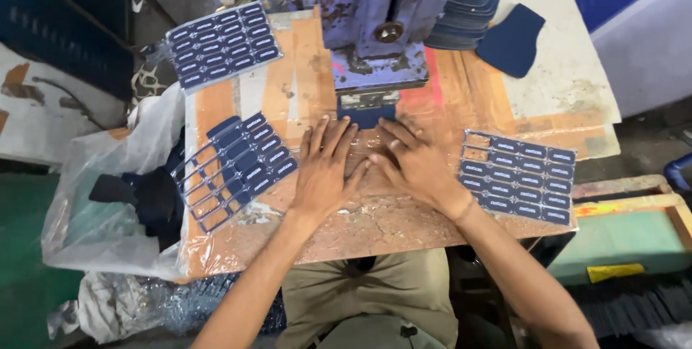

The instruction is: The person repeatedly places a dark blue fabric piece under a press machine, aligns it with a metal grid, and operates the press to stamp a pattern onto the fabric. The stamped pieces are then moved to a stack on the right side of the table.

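My left hand (324, 169) and my right hand (414, 165) lie flat, fingers spread, side by side on the worn orange table (375, 226). Their fingertips point at a small dark blue fabric piece (366, 115) that sits under the head of a rusty blue press machine (375, 24). My fingertips reach the piece's near edge, and nothing is gripped. Left of my left hand lies a clear sheet of dark blue labels (238, 165), partly emptied. Right of my right hand lies another label sheet (519, 176), nearly full.
A full label sheet (223, 45) rests at the table's back left. A stack of dark blue fabric pieces (468, 3) and one loose piece (512, 39) sit at the back right on a white board (569, 82). A plastic bag with dark cloth (137, 197) hangs at the left.
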